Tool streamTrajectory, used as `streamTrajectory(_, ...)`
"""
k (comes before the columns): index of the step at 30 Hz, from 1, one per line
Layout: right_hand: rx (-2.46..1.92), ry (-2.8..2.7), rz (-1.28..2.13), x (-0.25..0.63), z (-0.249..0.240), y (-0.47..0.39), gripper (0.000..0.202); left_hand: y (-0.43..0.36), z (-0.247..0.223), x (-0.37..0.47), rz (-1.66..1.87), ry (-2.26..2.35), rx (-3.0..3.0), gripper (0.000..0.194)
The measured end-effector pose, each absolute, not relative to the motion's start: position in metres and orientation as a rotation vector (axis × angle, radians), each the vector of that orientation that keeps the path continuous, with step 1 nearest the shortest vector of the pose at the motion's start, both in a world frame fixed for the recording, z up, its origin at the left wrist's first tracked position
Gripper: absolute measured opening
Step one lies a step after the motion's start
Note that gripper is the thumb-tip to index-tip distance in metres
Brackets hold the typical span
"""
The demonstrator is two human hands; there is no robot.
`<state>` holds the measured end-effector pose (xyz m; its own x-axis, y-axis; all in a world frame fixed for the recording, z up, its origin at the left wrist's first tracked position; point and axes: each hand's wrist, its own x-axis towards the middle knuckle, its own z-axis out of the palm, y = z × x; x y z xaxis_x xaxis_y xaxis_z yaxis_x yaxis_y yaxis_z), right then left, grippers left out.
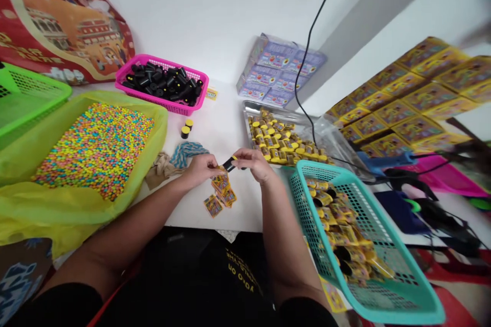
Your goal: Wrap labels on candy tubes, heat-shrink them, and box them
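Note:
Over the table's front, my right hand [253,162] grips a small black cylinder [229,164] with a yellow end, tilted between thumb and fingers. My left hand [202,168] is pinched on a printed orange label [219,170] that meets the cylinder's lower end. Whether the label sticks to it I cannot tell. Beneath both hands lies a loose pile of printed labels [222,190], with one label [213,206] set a little apart. Two black cylinders with yellow tops [185,132] stand farther back. A blue-and-white cloth [187,153] lies beside my left hand.
Left is a yellow-lined bin of coloured candy balls [95,148]; behind, a pink basket [187,108] of black cylinders. A metal tray [248,112] and a teal basket [383,245] at right hold labelled cylinders. A black cable [307,56] hangs down; yellow boxes [406,92] are stacked behind.

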<state>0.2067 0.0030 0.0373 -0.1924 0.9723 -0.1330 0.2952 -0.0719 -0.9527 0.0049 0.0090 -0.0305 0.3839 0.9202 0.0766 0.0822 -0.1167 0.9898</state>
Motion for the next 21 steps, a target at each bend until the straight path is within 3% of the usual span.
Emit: streamTrajectory(21, -1.314, -1.439, 1.244, 0.187, 0.043, -0.012, 0.030, 0.003, -0.012, 0.001, 0.838, 0.811, 1.256, 0.036)
